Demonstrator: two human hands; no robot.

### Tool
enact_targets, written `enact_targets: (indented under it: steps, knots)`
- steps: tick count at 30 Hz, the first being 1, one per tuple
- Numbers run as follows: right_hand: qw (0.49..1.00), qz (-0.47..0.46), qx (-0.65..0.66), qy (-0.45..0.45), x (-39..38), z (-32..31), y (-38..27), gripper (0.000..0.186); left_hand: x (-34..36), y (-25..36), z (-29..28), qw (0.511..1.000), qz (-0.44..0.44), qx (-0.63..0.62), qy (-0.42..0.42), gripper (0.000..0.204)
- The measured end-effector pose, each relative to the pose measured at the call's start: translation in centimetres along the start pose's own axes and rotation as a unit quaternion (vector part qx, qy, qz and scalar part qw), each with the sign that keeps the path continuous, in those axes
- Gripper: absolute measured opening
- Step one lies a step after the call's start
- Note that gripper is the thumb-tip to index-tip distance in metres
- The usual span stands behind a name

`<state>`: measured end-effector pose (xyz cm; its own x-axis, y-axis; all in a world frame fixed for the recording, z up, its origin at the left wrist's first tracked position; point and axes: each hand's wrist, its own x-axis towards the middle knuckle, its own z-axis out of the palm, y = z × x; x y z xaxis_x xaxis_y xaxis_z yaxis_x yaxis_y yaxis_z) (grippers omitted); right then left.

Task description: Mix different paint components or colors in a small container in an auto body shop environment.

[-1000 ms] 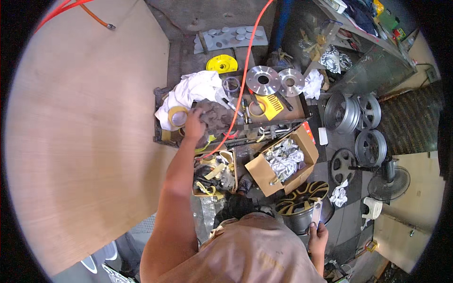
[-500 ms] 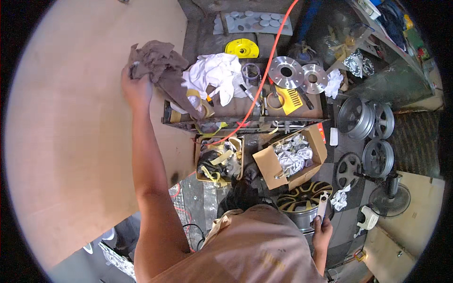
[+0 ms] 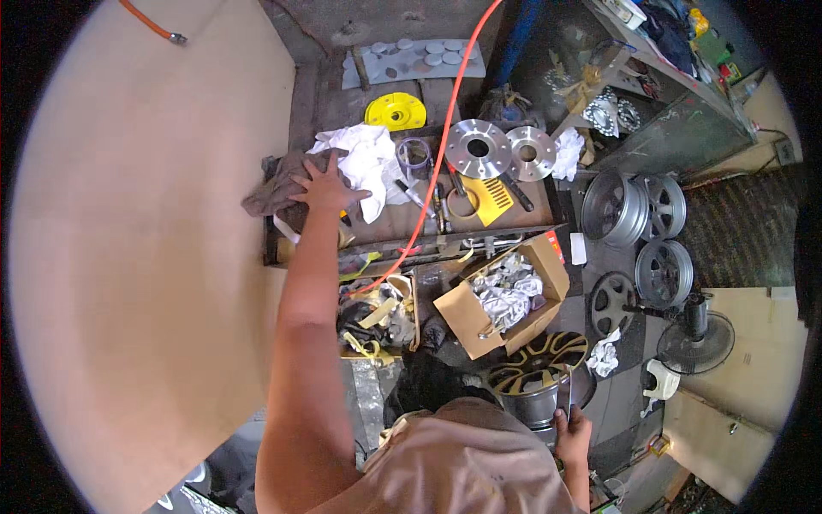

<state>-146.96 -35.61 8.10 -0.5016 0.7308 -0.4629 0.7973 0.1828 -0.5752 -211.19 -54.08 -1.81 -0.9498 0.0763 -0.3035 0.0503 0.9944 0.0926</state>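
My left hand is spread open, fingers touching the rumpled cloths at the left of a cluttered metal tray: a brown cloth to its left and a white cloth to its right. Right of the cloths sit a clear ring, markers, two silver flanges and a yellow slotted plate. Low at the right, my right hand grips a narrow metal bar upright, beside a gold-spoked wheel.
A large wooden panel fills the left. Below the tray are two cardboard boxes of rags and scraps; a red hose crosses it. Silver wheels, a black fan and a metal cabinet are at the right.
My left hand lifted the brown cloth leftward, then came back right and down; it has let go of it and is spread on the cloths. My right hand still holds the bar.
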Motion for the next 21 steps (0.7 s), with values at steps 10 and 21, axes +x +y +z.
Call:
enact_targets:
  steps: [10,21]
  knots:
    - [0.999,0.02,0.034,0.034,-1.9,0.7,2.8,0.02,7.1,-10.0,1.3,0.952,0.056,-0.084,0.29,0.035]
    - [0.999,0.031,-0.008,-0.016,-1.3,2.7,0.5,0.024,-4.5,-13.5,-19.3,0.826,0.102,-0.25,0.496,0.034]
